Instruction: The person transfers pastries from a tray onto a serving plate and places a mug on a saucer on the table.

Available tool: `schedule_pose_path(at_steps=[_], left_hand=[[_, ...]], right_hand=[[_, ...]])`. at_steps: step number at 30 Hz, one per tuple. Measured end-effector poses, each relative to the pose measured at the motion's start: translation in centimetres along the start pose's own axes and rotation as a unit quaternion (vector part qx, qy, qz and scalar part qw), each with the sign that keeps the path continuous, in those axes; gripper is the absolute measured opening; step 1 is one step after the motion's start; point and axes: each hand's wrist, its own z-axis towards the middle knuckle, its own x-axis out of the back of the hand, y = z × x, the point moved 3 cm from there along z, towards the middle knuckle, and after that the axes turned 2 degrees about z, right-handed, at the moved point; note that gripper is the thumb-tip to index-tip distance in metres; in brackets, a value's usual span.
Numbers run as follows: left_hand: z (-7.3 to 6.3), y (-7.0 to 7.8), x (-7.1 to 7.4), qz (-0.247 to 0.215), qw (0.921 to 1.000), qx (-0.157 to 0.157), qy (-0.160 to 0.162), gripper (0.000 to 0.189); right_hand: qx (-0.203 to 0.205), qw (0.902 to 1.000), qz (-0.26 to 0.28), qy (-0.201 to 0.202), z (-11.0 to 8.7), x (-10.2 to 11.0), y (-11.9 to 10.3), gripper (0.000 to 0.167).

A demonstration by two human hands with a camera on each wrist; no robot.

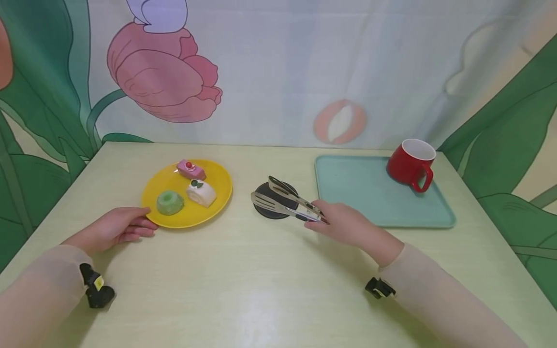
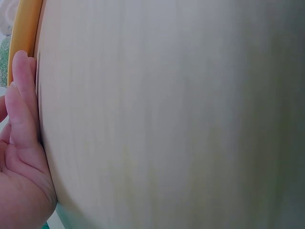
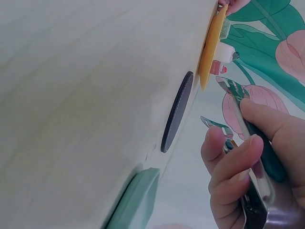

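My left hand holds the near-left rim of a yellow plate, thumb on the rim and the other fingers low beside it. On the plate lie a green ring-shaped cake, a white cake roll with a green topping, and a pink cake slice with a red berry. My right hand grips metal serving tongs with dark handles; their slotted ends are apart, with nothing between them. The tongs hang above a round black coaster, partly covering it in the head view.
Right of the coaster, a light green tray lies on the pale wooden table. A red mug, white inside, stands at the tray's far right, handle towards me. Behind the table hangs a curtain printed with flowers and leaves.
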Motion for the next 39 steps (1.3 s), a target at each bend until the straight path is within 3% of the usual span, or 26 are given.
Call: schedule_pose_path(at_steps=[11,39], left_hand=[[0.1,0.0,-0.1,-0.003,1.0000,0.003,-0.005,0.057],[0.3,0.0,0.0,-0.018,0.9997,0.007,-0.015,0.055]], right_hand=[[0.001,1.0000,-0.005,0.004,-0.8,0.3,0.5,0.053],[-0.043,0.9989,0.015,0.009,-2.4,1.2,2.8,0.058]])
